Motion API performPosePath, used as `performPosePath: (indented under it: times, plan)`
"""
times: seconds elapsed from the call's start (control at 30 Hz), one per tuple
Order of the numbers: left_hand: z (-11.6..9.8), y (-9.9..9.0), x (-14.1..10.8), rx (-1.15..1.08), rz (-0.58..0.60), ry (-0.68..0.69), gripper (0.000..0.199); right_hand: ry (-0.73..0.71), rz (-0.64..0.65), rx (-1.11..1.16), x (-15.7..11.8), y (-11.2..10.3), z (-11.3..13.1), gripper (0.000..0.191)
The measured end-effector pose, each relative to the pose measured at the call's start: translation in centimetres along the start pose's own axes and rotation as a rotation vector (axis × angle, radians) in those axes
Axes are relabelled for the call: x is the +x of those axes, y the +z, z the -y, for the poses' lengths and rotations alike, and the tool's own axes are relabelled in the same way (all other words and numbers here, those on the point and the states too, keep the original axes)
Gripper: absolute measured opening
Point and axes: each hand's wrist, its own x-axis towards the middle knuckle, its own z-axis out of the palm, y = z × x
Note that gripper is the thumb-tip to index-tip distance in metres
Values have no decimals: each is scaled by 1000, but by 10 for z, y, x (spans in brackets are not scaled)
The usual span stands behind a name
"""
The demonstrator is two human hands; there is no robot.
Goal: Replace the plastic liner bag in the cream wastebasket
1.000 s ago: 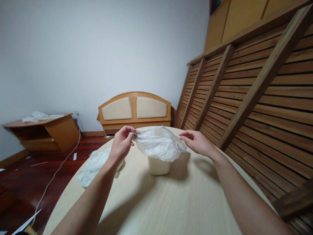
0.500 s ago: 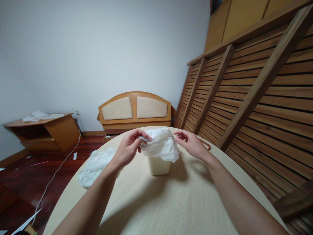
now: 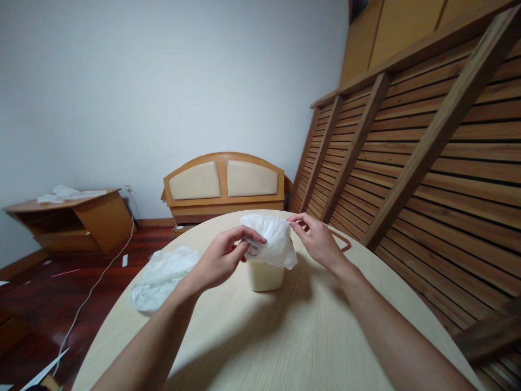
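Left hand (image 3: 224,256) pinches the near-left edge of a white plastic bag (image 3: 277,241); right hand (image 3: 316,241) has fingertips together at its right edge, grip partly hidden. Bag sits between both hands, draped over a cream container (image 3: 266,278) on the table (image 3: 309,336). Crumpled pale bag (image 3: 163,276) left of left hand, brown loop (image 3: 345,243) just beyond right hand.

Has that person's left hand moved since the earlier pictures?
Yes: judged against the wooden headboard, the left hand, holding the white plastic bag at the cream container, has shifted right and slightly lower in view.
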Motion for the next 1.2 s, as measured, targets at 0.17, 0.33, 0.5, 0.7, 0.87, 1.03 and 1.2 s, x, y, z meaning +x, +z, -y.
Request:
performPosePath:
  times: [0.17, 0.33, 0.5, 0.7, 0.87, 1.03, 1.2]
  plan:
    - [21, -6, 11, 88, -315, -43, 24, -68, -21, -55, -1, 0, -9, 13]
    - [30, -6, 12, 251, -293, -8, 22, -135, -4, -130, 0, 3, -17, 27]
    - [34, -4, 6, 404, -100, 26, 33, -57, 79, -95, -1, 5, -21, 19]
    - [38, -5, 8, 397, -140, -5, 19, -70, 93, -84, -2, 4, -20, 13]
    - [31, -4, 11, 337, -273, -26, 28, -60, -37, -47, 1, -2, -13, 18]
    - [40, -3, 8, 263, -123, -59, 67, 73, -279, 87, 7, -11, -22, 26]
    - [53, -2, 5, 421, 44, -16, 57, 158, -458, 193, 15, -26, -40, 34]
